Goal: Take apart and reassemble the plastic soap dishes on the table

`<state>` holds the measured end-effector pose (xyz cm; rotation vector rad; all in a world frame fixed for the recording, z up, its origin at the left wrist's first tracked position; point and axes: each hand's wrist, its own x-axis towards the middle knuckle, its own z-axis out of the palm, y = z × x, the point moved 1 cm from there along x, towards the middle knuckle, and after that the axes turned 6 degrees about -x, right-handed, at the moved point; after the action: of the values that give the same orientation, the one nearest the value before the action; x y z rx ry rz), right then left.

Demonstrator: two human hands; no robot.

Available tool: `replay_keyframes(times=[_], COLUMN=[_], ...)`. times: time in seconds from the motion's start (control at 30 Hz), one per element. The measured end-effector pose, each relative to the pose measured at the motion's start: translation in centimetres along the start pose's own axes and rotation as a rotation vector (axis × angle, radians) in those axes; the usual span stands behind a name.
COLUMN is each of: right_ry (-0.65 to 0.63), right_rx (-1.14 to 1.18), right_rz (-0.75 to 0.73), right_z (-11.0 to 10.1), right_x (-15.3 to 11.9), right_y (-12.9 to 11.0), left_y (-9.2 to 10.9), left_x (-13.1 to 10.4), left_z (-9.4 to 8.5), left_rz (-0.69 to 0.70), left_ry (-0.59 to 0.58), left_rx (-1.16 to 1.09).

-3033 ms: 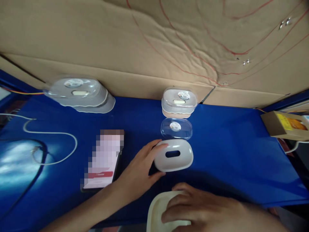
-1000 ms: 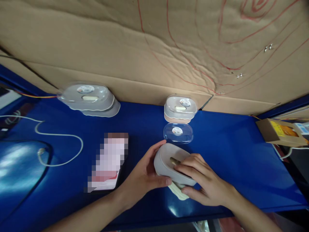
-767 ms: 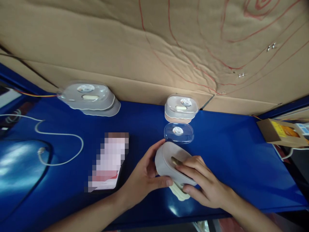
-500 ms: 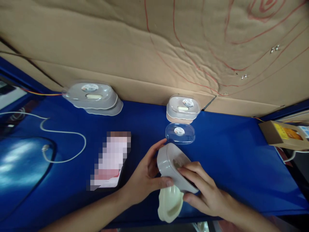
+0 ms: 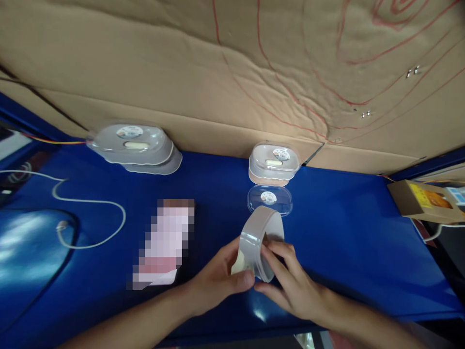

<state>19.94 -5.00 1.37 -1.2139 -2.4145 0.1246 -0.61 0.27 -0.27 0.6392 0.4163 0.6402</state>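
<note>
A grey oval container (image 5: 252, 235) is held up on its side above the blue table. My left hand (image 5: 227, 276) is closed round its lower left, with the thumb along the bottom edge. Between that hand and the container shows part of a pale cream piece (image 5: 239, 262). From the right, my right hand (image 5: 286, 276) grips the container's rim, its fingers reaching inside. Just behind lies a clear oval lid (image 5: 269, 198) with a round label, partly overlapped by the container.
Lidded containers stand stacked against the cardboard wall, at the left (image 5: 140, 145) and at centre right (image 5: 274, 162). A phone (image 5: 163, 242) with a blurred screen lies left of my hands. A white cable (image 5: 109, 201) curls further left; a cardboard box (image 5: 421, 201) sits far right.
The grey container has been turned more upright and shifted slightly left. The cream piece, earlier below it, now shows at its left by my left hand.
</note>
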Motion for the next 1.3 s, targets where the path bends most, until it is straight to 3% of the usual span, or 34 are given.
replay_keyframes(times=[0.13,0.37,0.6,0.83,0.97,1.07,1.13,1.3], right_ry=[-0.014,0.010,0.040,0.029,-0.046,-0.030,-0.031,-0.032], right_rx=[0.008,0.010,0.052,0.027,-0.066,-0.073,-0.045,0.076], right_rz=[0.004,-0.031,-0.025,-0.055,-0.068,-0.111,-0.142,-0.124], right_z=[-0.2,0.0,-0.1,0.8,1.1,1.3,1.4,1.3], right_x=[-0.2,-0.4,-0.6,-0.9,-0.4,-0.2,-0.1,0.1], right_y=[0.1,-0.7,-0.8,-1.2,-1.1,-0.4,0.5,2.5], left_y=[0.2,-0.7,-1.3,-1.6,-0.8,-0.2,-0.2,-0.3], left_x=[-0.2,-1.2,-1.3,-1.7,-1.4,-0.7,-0.4,-0.3], left_z=[0.8,0.8,0.5,-0.2,-0.2,0.5,0.8,0.7], left_rz=[-0.028,0.039,-0.011,-0.028,-0.028,0.007,-0.012,-0.067], left_ry=[-0.081,-0.088,0.123,0.153,0.020,-0.086,-0.023,0.375], left_rx=[0.001,0.097,0.156,0.297,0.294,0.212,0.140,-0.027])
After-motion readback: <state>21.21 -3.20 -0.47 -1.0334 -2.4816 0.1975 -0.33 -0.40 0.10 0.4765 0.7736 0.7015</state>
